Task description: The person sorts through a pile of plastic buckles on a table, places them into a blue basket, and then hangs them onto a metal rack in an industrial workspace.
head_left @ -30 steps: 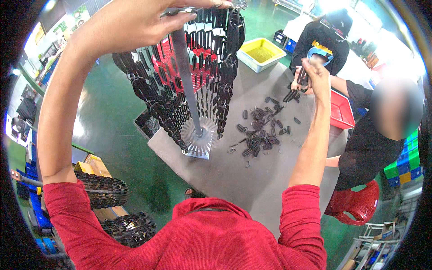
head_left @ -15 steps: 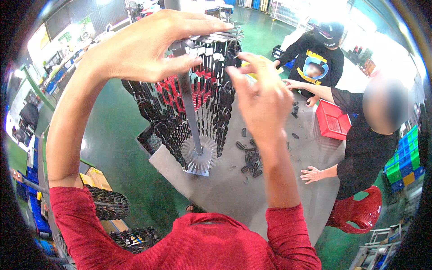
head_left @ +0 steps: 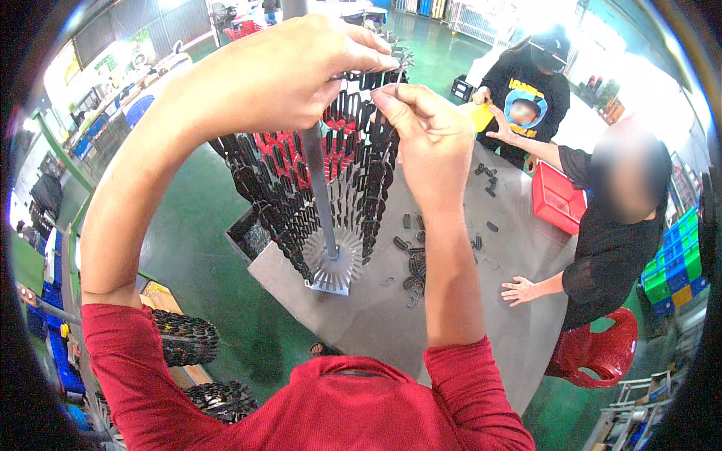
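A tall rack with a grey pole (head_left: pixel 319 184) stands in front of me, with rows of black oblong links (head_left: pixel 263 195) hanging around it down to a slotted round metal base (head_left: pixel 335 259). My left hand (head_left: pixel 320 71) is closed over the rack's top rim, its thumb tucked below and fingertips at the right side. Close beside those fingertips, my right hand (head_left: pixel 432 139) pinches a thin, curved metal hook (head_left: pixel 397 89) between thumb and forefinger, against the upper links. What the left fingers press on is partly hidden.
Loose black links (head_left: pixel 417 267) and small hooks lie on the grey table (head_left: pixel 353 316). At right, a person in black (head_left: pixel 624 263) rests one hand on it near a red tray (head_left: pixel 556 197). Another person (head_left: pixel 526 98) stands beyond, by a yellow object (head_left: pixel 478 116). A red stool (head_left: pixel 602 353) stands at right.
My right hand has come in to the rack's top edge, its fingers closing into a pinch. My left hand has curled and shifted slightly right. A yellow object shows more between the two people.
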Tool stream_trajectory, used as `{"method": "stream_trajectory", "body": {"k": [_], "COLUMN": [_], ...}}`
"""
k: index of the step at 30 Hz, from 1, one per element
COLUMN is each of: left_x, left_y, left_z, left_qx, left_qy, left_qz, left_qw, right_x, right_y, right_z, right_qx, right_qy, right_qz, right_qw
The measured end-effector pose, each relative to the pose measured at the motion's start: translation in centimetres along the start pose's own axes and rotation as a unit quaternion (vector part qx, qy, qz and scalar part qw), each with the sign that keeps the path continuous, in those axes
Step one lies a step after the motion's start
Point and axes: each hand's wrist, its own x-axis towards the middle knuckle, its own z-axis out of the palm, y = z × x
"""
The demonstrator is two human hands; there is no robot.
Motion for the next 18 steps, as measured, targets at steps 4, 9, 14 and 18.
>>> {"method": "stream_trajectory", "body": {"k": [4,9,14,18], "left_x": [0.5,1.9,2.3,2.2], "left_y": [0.4,-0.4,1.9,1.0], "left_z": [-0.7,0.6,-0.1,0.3], "left_qx": [0.022,-0.006,-0.013,-0.064], "left_qy": [-0.014,-0.046,-0.016,-0.072], "left_qz": [-0.01,0.01,0.028,-0.009], "left_qw": [1.0,0.999,0.999,0.995], "right_x": [1.4,3.0,2.6,4.2], "right_y": [-1.3,0.9,4.3,5.5], "right_z": [-2.1,-3.9,-6.4,-11.9], "right_qx": [0.085,0.033,0.157,0.017], "right_qy": [-0.102,-0.154,-0.151,-0.119], "right_qz": [0.053,0.045,0.1,0.164], "right_qw": [0.99,0.986,0.971,0.979]}}
